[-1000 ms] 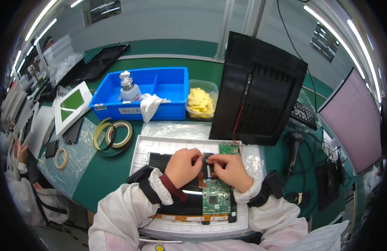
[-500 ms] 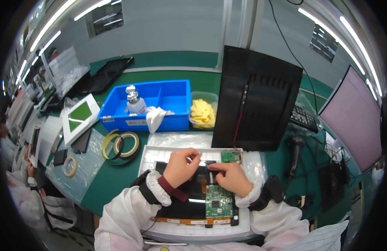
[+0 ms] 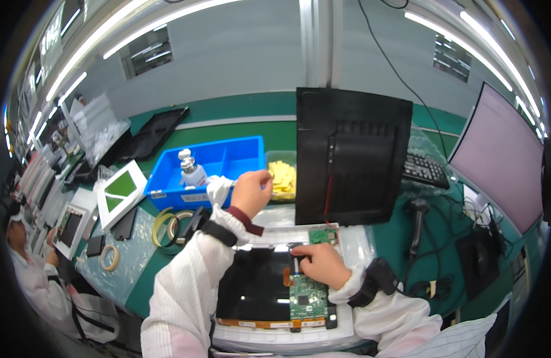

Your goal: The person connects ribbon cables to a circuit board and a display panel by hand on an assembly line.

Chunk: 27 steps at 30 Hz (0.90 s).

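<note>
My right hand (image 3: 327, 265) rests over the open display unit, its index finger stretched onto the top end of a short white ribbon cable (image 3: 296, 265). Nothing shows in its grip. Below that finger lies a green circuit board (image 3: 308, 296), on the right side of a dark panel (image 3: 251, 286) in a white frame (image 3: 342, 322). My left hand (image 3: 251, 194) is raised past the frame's far edge, fingers curled together beside a clear tub of yellow pieces (image 3: 282, 176). Whatever its fingertips hold, if anything, is hidden. A smaller green board (image 3: 322, 235) sits at the frame's upper right corner.
Behind my left hand stands a blue divided bin (image 3: 243, 156) with a pump bottle (image 3: 193, 172) and white cloth. A black cover (image 3: 356, 158) stands upright behind the unit. Tape rolls (image 3: 163, 225) lie left; a scanner (image 3: 416, 227) and monitor (image 3: 496, 158) are right. A co-worker sits far left.
My left hand has moved up and away from the unit, toward the tub of yellow pieces. My right finger stays at the ribbon cable. The whole view has tilted slightly upward.
</note>
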Tool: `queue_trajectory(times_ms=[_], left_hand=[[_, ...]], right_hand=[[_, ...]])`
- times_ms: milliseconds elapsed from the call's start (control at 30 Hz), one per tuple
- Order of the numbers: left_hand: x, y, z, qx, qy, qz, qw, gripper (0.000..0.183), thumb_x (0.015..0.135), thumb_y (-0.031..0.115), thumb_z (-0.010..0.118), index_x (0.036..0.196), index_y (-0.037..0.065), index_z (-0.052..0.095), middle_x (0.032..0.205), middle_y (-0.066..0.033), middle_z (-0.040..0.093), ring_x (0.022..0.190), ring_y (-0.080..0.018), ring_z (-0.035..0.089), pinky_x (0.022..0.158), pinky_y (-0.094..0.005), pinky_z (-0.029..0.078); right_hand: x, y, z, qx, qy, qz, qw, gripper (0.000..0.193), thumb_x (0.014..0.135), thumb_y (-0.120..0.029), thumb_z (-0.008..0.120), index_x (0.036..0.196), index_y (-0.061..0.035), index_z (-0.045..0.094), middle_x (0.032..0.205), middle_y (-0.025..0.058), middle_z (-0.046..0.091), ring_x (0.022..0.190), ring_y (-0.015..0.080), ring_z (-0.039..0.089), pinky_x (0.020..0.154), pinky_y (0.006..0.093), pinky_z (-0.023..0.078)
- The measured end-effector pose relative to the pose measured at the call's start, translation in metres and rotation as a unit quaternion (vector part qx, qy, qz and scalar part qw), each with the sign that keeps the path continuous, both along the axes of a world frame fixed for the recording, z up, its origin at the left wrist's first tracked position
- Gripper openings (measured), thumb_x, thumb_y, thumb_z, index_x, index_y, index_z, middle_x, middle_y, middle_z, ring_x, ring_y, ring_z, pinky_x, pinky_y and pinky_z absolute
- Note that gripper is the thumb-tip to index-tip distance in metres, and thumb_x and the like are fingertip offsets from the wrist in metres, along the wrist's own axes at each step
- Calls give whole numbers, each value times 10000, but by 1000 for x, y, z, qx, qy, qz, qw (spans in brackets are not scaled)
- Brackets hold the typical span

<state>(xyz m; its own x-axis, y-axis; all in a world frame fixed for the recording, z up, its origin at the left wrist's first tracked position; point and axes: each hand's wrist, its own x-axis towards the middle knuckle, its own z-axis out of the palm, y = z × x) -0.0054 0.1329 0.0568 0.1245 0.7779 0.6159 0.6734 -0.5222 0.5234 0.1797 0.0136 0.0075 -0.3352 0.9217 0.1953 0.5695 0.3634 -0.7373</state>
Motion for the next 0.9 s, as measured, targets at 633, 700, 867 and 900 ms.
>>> queue_trajectory(times_ms=[633,700,867,900], left_hand=[[-24,-32,24,45,178,-7,983,67,709,100,602,713,50,646,739,-101,623,783,-282,546,695,-367,448],[-38,-52,38,50,164,-9,985,68,705,86,610,729,36,648,742,-116,623,763,-289,554,689,-368,447],[-92,-98,74,101,164,60,979,68,702,52,620,728,-8,636,739,-133,620,748,-285,560,680,-358,441],[-102,-105,79,99,149,78,981,64,701,45,619,729,-11,634,737,-132,620,741,-283,560,680,-356,441]], right_hand=[[0,-3,5,36,-72,-16,997,268,687,-76,502,890,-68,676,818,152,647,742,295,621,719,355,496],[1,-2,3,48,-81,-9,995,269,689,-72,500,891,-71,677,804,152,645,731,298,618,710,360,495],[-3,-6,7,72,-88,6,994,268,694,-63,496,887,-79,681,777,157,640,700,303,609,673,375,493],[-2,-6,5,91,-99,20,991,265,696,-61,499,894,-79,675,761,155,637,685,301,606,651,380,488]])
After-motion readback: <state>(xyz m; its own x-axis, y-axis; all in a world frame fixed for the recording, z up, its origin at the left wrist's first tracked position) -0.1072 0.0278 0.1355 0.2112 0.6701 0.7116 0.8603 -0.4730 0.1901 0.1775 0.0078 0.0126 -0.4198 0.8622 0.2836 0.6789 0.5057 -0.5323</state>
